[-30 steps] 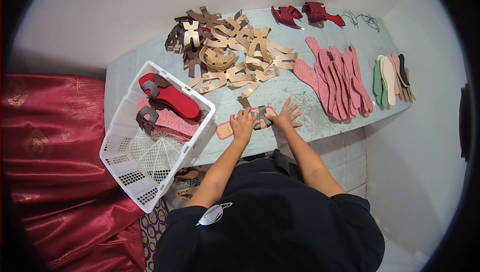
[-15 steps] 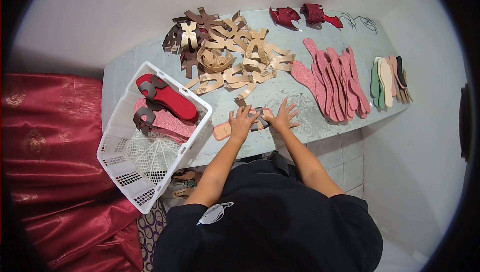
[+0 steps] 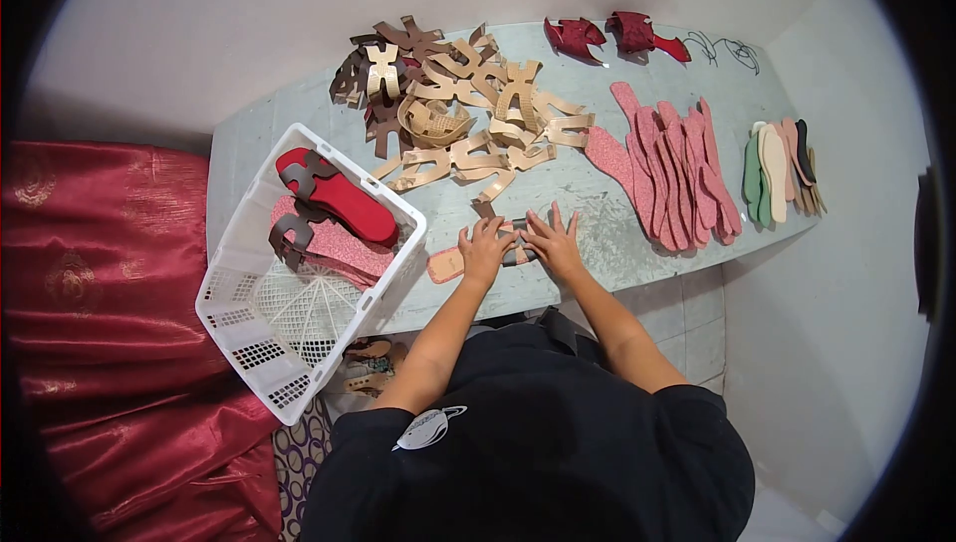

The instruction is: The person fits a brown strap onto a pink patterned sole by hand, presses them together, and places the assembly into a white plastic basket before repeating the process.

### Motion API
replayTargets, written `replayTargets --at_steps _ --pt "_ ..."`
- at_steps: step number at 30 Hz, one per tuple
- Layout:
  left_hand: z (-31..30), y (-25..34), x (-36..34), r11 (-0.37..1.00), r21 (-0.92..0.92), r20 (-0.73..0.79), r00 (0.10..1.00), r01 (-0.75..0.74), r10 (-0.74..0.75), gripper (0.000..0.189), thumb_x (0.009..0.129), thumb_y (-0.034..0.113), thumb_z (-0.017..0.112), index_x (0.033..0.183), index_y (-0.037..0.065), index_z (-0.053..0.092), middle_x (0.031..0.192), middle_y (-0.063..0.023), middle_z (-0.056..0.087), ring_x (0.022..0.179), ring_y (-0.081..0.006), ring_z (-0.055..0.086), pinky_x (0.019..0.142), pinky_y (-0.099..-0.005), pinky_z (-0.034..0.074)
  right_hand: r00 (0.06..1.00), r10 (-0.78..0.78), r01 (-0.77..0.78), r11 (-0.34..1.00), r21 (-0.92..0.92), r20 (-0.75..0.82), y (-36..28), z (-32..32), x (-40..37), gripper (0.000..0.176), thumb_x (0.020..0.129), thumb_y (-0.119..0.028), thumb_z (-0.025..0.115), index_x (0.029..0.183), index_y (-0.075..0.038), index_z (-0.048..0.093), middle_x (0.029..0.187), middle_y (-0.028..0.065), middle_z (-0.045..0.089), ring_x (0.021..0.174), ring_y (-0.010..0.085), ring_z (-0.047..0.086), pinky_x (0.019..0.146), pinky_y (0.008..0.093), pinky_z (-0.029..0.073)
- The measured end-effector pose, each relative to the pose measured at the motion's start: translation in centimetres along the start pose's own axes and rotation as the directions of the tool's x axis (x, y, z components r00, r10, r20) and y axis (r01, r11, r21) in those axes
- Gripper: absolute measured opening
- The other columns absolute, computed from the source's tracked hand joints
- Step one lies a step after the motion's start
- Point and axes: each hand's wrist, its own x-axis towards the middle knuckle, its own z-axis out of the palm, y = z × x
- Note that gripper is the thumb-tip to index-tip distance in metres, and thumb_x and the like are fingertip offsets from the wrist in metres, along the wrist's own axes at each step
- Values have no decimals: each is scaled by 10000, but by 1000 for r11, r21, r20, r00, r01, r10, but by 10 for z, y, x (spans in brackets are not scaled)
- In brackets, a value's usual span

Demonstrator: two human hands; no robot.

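On the table edge in front of me lies a sandal with a pinkish insole (image 3: 445, 264) and a dark strap (image 3: 518, 255). My left hand (image 3: 483, 249) rests over the strap from the left, its fingers spread and bent a little. From the right, my right hand (image 3: 555, 246) lies on the same strap with fingers stretched out. The fingertips of both hands nearly meet over it. Parts of the sandal are hidden under the hands.
A white basket (image 3: 410, 233) at the left holds a red sandal (image 3: 351, 205) and pink soles (image 3: 344, 251) with dark straps. Behind lie a heap of gold and brown straps (image 3: 448, 124), pink soles (image 3: 669, 168), coloured soles (image 3: 772, 173), dark red uppers (image 3: 629, 34) and cords (image 3: 732, 52).
My right hand has shifted left over the strap, and its fingers are less spread. My left hand stays on the sandal. The view has shifted slightly.
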Motion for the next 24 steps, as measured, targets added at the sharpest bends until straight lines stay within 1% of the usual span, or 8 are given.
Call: replayTargets --at_steps 2,10,12,13,15,18,22,24 --pt "-1 0 -1 1000 -15 -3 1000 2 -2 205 716 319 607 917 299 641 1139 36 484 1082 -207 402 878 -489 234 991 -118 120 993 -19 62 10 0 1 402 746 -367 571 1144 -315 539 1364 -52 318 1287 373 146 908 709 18" --pt "0 -2 -1 1000 19 -2 1000 -20 20 301 687 343 633 984 311 595 1144 41 471 1086 -188 406 884 -476 241 951 -120 137 990 -40 286 13 -18 8 394 757 -386 543 1144 -314 534 1366 -90 302 1307 335 84 907 720 8" --pt "-3 -1 1 972 -123 33 980 201 -199 604 619 352 708 1163 230 479 1222 -28 400 1142 -242 339 916 -461 205 953 -90 113 992 -61 289 13 -17 7 397 752 -387 546 1143 -318 535 1366 -94 301 1307 335 86 905 721 3" --pt "-6 1 2 972 -124 33 980 199 -197 604 619 352 708 1163 230 479 1222 -28 400 1142 -242 339 916 -461 205 956 -72 90 995 -51 284 13 -17 7 399 749 -391 549 1141 -321 535 1367 -95 299 1307 337 83 905 721 0" --pt "-8 2 4 853 -244 27 882 462 -470 922 514 397 773 1280 175 311 1267 -88 331 1187 -273 269 935 -448 186 958 -60 74 996 -40 279 12 -16 6 400 745 -394 552 1139 -325 536 1368 -97 297 1307 340 79 905 721 -3" --pt "-3 0 6 807 -225 65 835 545 -546 1058 451 471 783 1305 165 238 1272 -80 303 1189 -262 248 922 -456 189 961 -40 43 999 -3 272 12 -18 7 391 740 -399 555 1124 -326 547 1373 -92 290 1308 348 70 900 724 -6" --pt "-3 -2 10 773 -216 85 800 597 -594 1049 439 475 788 1297 166 269 1257 -79 310 1171 -262 260 914 -453 191 967 -48 47 999 11 251 12 -17 7 379 736 -410 556 1105 -323 564 1379 -82 281 1306 364 59 887 729 -33" --pt "-4 -5 14 781 -121 215 784 613 -582 997 427 460 797 1250 151 327 1239 -82 319 1151 -265 268 906 -451 192 969 -43 40 999 17 244 12 -16 5 375 736 -412 555 1101 -324 568 1381 -79 279 1305 368 58 883 730 -41"
